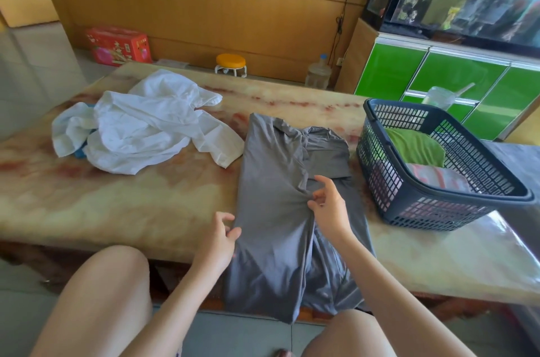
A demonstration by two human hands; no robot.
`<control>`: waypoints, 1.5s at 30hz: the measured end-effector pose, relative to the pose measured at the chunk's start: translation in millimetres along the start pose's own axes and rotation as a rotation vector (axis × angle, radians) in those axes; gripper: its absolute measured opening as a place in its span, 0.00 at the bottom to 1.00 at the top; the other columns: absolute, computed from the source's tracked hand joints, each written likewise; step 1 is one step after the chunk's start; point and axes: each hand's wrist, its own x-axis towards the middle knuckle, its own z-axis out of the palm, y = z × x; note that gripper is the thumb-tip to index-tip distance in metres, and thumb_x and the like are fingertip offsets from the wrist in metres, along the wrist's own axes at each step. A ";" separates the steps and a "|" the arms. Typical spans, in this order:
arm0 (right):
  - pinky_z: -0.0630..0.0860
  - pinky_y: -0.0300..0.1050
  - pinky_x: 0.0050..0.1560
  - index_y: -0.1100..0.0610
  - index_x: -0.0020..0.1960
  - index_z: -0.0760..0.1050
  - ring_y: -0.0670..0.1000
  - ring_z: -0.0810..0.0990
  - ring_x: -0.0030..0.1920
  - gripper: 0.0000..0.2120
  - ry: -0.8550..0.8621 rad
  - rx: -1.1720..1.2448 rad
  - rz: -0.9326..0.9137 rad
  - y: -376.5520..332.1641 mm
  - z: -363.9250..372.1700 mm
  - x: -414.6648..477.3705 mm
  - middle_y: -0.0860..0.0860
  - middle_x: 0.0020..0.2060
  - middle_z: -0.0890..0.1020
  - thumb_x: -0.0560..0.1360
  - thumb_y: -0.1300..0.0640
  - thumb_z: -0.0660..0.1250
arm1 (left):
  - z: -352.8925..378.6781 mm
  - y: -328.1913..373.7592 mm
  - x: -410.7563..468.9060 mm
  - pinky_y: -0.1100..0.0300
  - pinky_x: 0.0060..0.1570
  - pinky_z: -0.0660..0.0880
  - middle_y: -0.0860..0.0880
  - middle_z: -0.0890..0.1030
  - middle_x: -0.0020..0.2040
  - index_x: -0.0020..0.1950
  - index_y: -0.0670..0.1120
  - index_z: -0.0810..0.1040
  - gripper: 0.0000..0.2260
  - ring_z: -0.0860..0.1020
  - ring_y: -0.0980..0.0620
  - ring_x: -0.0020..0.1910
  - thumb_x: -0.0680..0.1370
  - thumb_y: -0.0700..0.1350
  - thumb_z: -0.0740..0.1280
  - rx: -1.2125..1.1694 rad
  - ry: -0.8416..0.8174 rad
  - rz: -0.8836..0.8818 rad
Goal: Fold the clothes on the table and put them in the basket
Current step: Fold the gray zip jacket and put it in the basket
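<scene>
Blue scrap (79,152) mostly buried under the white garment (140,128); can't identify it. Grey garment (271,169) lies on the table (117,210) just left of the basket (380,175). Long axis runs near to far, near end drooping off the edge. Left hand (217,239) pinches its left edge. Right hand (330,210) pinches bunched mid-fabric.

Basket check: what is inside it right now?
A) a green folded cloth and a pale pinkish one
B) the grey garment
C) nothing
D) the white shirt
A: through the basket mesh and over its rim, a green folded cloth and a pale pinkish cloth show inside, while the grey garment and the white shirt lie on the table.
</scene>
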 end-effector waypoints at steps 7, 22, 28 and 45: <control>0.69 0.43 0.59 0.54 0.67 0.70 0.54 0.71 0.61 0.21 -0.040 -0.304 -0.056 14.5 15.2 -1.7 0.54 0.62 0.73 0.75 0.62 0.68 | 1.5 0.8 5.6 0.54 0.50 0.71 0.46 0.77 0.57 0.63 0.45 0.75 0.13 0.76 0.45 0.53 0.80 0.45 0.63 0.435 0.226 0.278; 0.30 0.54 0.73 0.42 0.76 0.35 0.48 0.35 0.76 0.47 -0.507 -0.800 -0.299 25.5 23.7 -6.9 0.45 0.76 0.36 0.63 0.23 0.42 | 15.0 -1.5 43.9 0.42 0.71 0.37 0.49 0.48 0.79 0.78 0.56 0.48 0.40 0.44 0.48 0.77 0.67 0.67 0.34 0.949 -0.130 0.584; 0.34 0.55 0.73 0.42 0.77 0.42 0.51 0.39 0.77 0.52 -0.483 -0.803 -0.215 32.6 9.9 -42.7 0.46 0.77 0.41 0.59 0.20 0.39 | 12.0 -10.2 26.5 0.42 0.72 0.38 0.54 0.39 0.77 0.77 0.57 0.44 0.54 0.37 0.53 0.76 0.54 0.77 0.24 0.928 -0.358 0.534; 0.72 0.51 0.59 0.51 0.56 0.69 0.55 0.74 0.57 0.17 0.342 0.314 0.399 67.7 93.1 -174.8 0.53 0.54 0.75 0.72 0.61 0.72 | 34.2 -111.8 -52.1 0.55 0.63 0.67 0.56 0.75 0.54 0.51 0.57 0.71 0.11 0.73 0.50 0.60 0.73 0.48 0.70 -0.195 -0.095 0.230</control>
